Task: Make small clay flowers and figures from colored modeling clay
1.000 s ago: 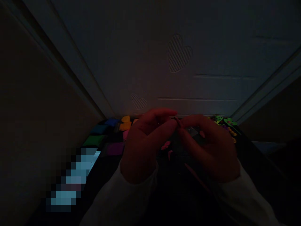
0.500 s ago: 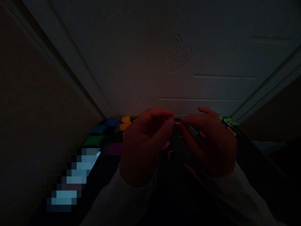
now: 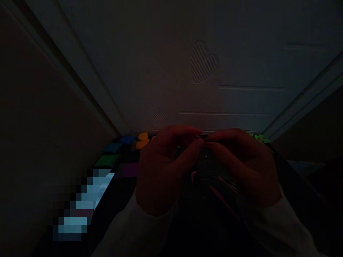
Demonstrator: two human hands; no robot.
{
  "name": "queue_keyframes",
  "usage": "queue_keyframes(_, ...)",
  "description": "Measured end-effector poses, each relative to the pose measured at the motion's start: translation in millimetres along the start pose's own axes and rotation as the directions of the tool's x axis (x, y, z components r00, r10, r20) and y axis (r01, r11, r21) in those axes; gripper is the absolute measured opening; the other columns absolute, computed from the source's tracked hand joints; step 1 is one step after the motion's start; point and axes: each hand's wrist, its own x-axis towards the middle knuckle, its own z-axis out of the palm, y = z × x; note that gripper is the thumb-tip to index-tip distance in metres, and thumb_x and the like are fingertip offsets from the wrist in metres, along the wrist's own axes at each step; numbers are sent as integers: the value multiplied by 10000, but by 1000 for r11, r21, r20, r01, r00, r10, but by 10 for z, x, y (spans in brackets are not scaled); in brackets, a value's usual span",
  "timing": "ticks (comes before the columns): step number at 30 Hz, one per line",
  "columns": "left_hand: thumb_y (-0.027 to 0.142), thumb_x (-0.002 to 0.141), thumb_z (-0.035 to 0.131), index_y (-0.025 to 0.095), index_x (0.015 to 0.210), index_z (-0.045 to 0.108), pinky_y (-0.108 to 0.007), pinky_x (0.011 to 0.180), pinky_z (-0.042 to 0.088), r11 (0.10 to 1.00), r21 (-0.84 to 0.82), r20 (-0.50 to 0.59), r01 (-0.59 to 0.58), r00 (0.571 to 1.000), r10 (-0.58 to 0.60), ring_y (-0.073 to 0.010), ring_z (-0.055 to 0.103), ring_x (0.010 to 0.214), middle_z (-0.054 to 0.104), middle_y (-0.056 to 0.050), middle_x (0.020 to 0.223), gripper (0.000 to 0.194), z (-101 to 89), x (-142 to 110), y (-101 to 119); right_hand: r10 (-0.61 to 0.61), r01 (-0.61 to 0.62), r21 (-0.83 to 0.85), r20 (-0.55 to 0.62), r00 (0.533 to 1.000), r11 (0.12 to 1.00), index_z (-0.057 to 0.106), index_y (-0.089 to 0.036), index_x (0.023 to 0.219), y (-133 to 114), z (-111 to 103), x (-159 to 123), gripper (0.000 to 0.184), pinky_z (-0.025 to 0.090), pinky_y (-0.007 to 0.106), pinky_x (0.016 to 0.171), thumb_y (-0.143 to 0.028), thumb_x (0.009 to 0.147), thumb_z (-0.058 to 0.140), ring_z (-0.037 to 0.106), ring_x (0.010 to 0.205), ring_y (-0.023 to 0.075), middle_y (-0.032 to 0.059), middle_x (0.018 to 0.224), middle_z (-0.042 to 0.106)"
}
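L hand (image 3: 163, 169) and R hand (image 3: 245, 166), bare, fingertips pinched w/ a small, thin pink piece (image 3: 209, 142) btwn them, above the dark ridged tabletop (image 3: 200, 217); its shape too dim to tell. Below: bent pink scrap (image 3: 193, 176), long pointed pink tool (image 3: 222, 198) nr R wrist. Purple flat packet (image 3: 129, 170) just beside L hand.

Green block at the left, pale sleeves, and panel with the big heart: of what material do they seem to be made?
Green block: perhaps soft clay, matte, with rounded edges; too dark to be sure.
Sleeves: cloth, matte, with soft folds.
Panel: painted wood or moulded board, dull, with shallow relief.
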Motion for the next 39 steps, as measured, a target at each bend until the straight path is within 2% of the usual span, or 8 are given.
queue_keyframes(8,179,629,636,225,764,641,-226,625,463,997,70,5,-23,1000,22,-122,588,689,642,9,746,143,4,-1,32,-6,6,-1,-53,999,1000,592,-224,802,-20,14,1,86,505,262,597,-242,724,561,600,767,157,-1,753,609)
queue_keyframes(15,203,621,641,217,724,644,-245,625,475,1000,30,4,2,1000,-2,-140,597,698,646,2,746,104,18,-2,38,-30,27,-29,-79,996,999,590,-211,794,-28,9,-1,82,504,261,586,-244,730,552,599,758,158,13,786,617)
queue_keyframes(24,184,625,641,233,697,650,-232,600,465,1000,-11,49,-4,999,4,-123,592,674,649,15,731,87,31,3,47,-52,51,-20,-34,998,998,587,-230,852,-30,2,-4,138,487,317,694,-224,716,568,589,781,162,11,830,618)
queue_keyframes(28,178,615,646,217,680,654,-231,599,464,999,-16,74,29,997,-28,-129,592,682,649,8,724,77,32,10,59,-74,72,-45,-40,996,996,593,-226,815,-31,6,4,103,477,302,693,-200,724,554,579,807,157,8,830,614)
queue_keyframes(34,180,612,648,218,713,653,-238,597,459,999,-20,55,31,998,-30,-124,583,645,648,7,716,109,50,9,52,-73,70,-57,-45,996,996,594,-221,807,-27,3,6,95,479,296,671,-205,724,552,577,807,158,12,823,615)
queue_keyframes(39,180,616,644,212,696,656,-242,649,457,999,2,60,36,998,-36,-132,585,701,645,-4,737,88,43,4,42,-73,69,-71,-51,996,995,595,-217,805,-25,7,6,94,479,297,668,-212,721,553,580,784,157,14,814,617)
